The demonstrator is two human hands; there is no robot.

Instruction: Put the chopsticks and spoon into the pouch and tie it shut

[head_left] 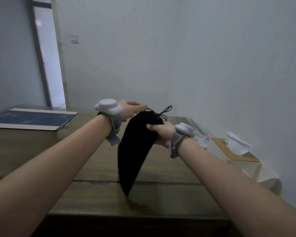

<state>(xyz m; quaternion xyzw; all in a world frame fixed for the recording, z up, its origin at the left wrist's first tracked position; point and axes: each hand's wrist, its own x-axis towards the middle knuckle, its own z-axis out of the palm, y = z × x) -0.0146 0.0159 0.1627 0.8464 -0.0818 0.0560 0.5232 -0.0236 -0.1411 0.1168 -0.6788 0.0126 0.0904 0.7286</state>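
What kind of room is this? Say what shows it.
Probably a plain office or study room: a wooden desk against bare white walls, a blue folder lying on it, a tissue box at its right, and a doorway behind.

Tissue box (241, 157), blue folder (32, 119)

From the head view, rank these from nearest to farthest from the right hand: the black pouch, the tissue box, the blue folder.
1. Black pouch: held in the right hand itself, near its drawstring end.
2. Tissue box: on the table's right edge, just beyond the right wrist.
3. Blue folder: far left of the table, past the left hand.
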